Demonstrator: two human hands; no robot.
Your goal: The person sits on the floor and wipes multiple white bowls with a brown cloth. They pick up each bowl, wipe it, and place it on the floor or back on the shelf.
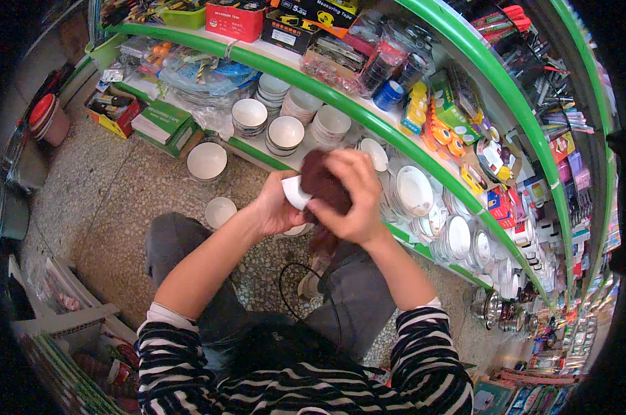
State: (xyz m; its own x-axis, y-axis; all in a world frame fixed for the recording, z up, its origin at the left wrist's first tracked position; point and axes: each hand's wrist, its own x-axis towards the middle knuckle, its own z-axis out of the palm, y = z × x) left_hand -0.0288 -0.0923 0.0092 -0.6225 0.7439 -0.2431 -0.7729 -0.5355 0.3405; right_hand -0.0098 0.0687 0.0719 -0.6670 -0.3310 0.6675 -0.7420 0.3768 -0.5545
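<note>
My left hand (pixel 276 205) holds a small white bowl (pixel 296 192), seen from its side, in front of my body. Against the bowl's right side is a dark brown cloth (pixel 326 187), gripped in my right hand (pixel 357 199), which is blurred. Part of the cloth hangs down below the hands. A larger white bowl (pixel 207 161) and a smaller one (pixel 220 212) rest on the speckled floor to the left of my hands. Beneath my left hand, another white rim (pixel 295 230) is partly hidden. Stacked white bowls (pixel 286 133) stand on the low shelf just beyond.
A green-edged shelf (pixel 313 85) curves across the front and right, with plates (pixel 414 191) on its lower level. A green measuring tape box (pixel 162 124) and a red carton (pixel 113 111) sit on the floor at left. Below my hands loops a black cord (pixel 281 282).
</note>
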